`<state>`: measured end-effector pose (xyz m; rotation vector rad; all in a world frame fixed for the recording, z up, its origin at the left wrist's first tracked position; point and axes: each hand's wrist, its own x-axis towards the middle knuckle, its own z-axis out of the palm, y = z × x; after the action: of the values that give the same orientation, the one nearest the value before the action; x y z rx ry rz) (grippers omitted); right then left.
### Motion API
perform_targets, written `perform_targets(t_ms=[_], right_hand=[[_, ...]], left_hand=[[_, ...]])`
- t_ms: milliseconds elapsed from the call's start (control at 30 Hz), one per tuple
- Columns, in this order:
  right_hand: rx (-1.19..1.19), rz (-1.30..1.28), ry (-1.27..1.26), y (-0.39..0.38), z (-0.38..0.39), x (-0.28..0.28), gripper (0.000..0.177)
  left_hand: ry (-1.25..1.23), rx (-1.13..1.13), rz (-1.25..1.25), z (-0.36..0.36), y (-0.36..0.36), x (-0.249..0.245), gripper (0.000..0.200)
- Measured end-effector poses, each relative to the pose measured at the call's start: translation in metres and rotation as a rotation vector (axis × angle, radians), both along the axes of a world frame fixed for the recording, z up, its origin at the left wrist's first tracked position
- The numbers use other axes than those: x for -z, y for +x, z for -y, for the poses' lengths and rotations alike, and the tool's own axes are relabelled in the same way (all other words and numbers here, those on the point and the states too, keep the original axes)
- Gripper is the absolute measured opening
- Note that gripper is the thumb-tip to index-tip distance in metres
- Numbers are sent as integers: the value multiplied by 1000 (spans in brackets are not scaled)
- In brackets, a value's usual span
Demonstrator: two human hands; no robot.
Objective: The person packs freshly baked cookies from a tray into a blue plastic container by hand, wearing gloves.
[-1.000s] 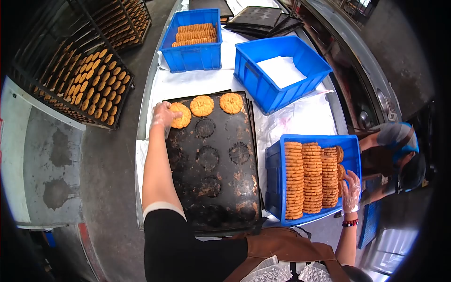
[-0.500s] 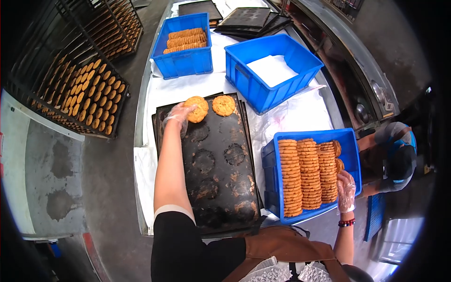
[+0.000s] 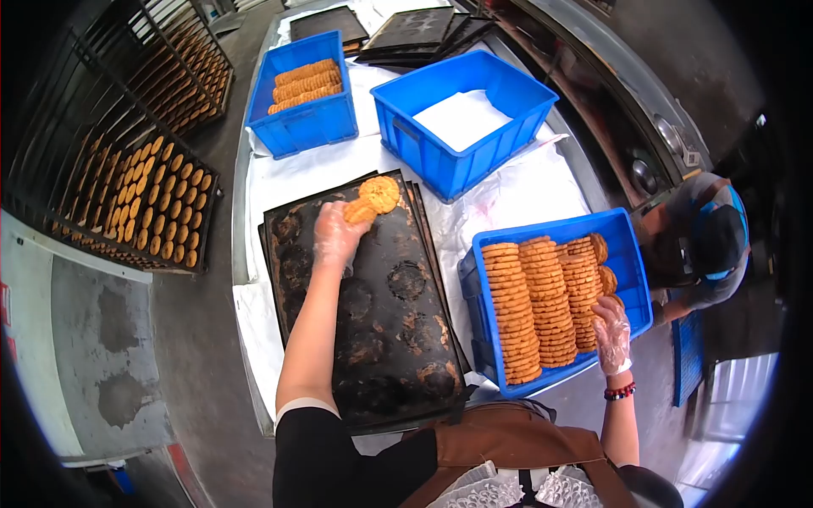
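My left hand (image 3: pixel 335 235), in a clear plastic glove, grips a round golden cookie (image 3: pixel 360 211) over the upper part of a dark baking tray (image 3: pixel 364 313). Partly behind the held cookie, another cookie (image 3: pixel 380 194) lies on the tray. At the right, my gloved right hand (image 3: pixel 611 334) reaches inside a blue crate (image 3: pixel 559 218). Its fingers curl against a cookie (image 3: pixel 617 300) at the right side, partly hidden by them. Long rows of stacked cookies (image 3: pixel 546 296) fill the crate's left and middle.
A blue crate with white lining (image 3: pixel 466 161) and a blue crate of cookies (image 3: pixel 305 135) stand farther back. Dark trays (image 3: pixel 406 30) lie at the far end. Racks of cookies (image 3: pixel 161 203) stand left. Another person (image 3: pixel 716 237) is at the right.
My left hand has brought its cookie right and down, up against the other one on the tray. Another cookie shows by my right hand's fingers. The view has shifted slightly.
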<state>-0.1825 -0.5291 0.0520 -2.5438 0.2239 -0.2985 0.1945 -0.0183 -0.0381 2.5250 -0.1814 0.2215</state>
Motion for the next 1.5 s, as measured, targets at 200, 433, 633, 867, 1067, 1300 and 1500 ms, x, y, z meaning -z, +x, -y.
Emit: perform_targets(t_ms=[200, 433, 633, 867, 1067, 1300, 1500], right_hand=[[-14, -19, -45, -6, 2, -17, 39], [-181, 77, -173, -25, 24, -29, 34], [-196, 150, -175, -25, 54, -6, 31], [-161, 180, -88, 22, 118, 51, 33], [66, 168, 429, 72, 177, 181, 42], [453, -280, 1159, 102, 160, 97, 71], [149, -328, 957, 127, 174, 194, 84]], left_hand=[[-957, -68, -595, 23, 72, 33, 69], [-535, -165, -460, 58, 98, 61, 91], [-228, -80, 26, 90, 24, 30, 95], [-198, 73, 234, 176, -58, -75, 89], [-289, 417, 212, 362, -142, -119, 64], [-194, 600, 227, 470, -161, -33, 59], [-47, 590, -49, 470, -156, -11, 64]])
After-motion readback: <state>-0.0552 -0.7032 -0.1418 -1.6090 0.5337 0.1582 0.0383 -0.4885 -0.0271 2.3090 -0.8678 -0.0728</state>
